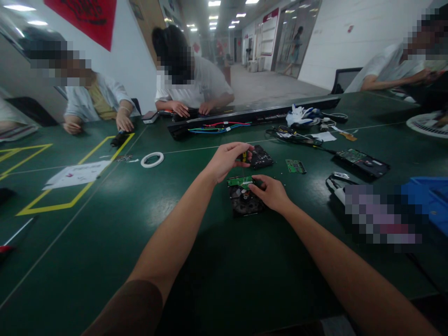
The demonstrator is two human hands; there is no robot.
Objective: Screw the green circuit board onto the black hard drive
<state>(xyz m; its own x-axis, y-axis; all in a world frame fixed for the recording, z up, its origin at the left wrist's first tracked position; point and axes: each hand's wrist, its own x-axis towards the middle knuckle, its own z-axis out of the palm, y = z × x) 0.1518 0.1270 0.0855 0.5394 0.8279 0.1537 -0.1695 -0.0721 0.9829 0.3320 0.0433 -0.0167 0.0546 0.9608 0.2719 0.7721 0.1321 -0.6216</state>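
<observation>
A black hard drive (244, 200) lies on the green table with its green circuit board (239, 181) facing up. My right hand (272, 192) rests on its right edge, fingers curled round the board's corner. My left hand (227, 159) hovers just above the drive, closed on a small tool with a yellow and black handle (244, 157), which looks like a screwdriver pointing down at the board.
Another black drive (261, 156), a loose green board (295, 166), a further opened drive (362, 162), a white tape ring (152, 159), a paper sheet (77, 174), cables (220, 127) and white gloves (300, 114) lie around. Other people sit along the far and right edges.
</observation>
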